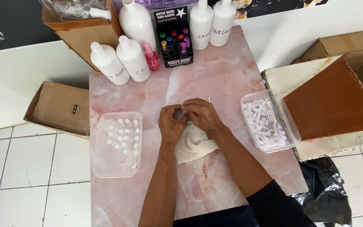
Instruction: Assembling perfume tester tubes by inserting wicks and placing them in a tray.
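Note:
My left hand (171, 123) and my right hand (202, 113) meet at the middle of the pink marble table (227, 71). Together they pinch a small clear vial (180, 112), mostly hidden by the fingers. A thin white tube (209, 100) sticks up just behind my right hand. Under both wrists lies a white cloth (192, 145). A clear tub of small clear vials (120, 141) stands to the left. Another clear tub of white spray tubes (265, 122) stands to the right.
Several white bottles (132, 59) and a small pink bottle (151, 56) stand at the back, beside a black display box of coloured vials (174, 38). Cardboard boxes (61, 107) sit left, back left and right (337, 96). A black bag (326, 189) lies on the tiled floor.

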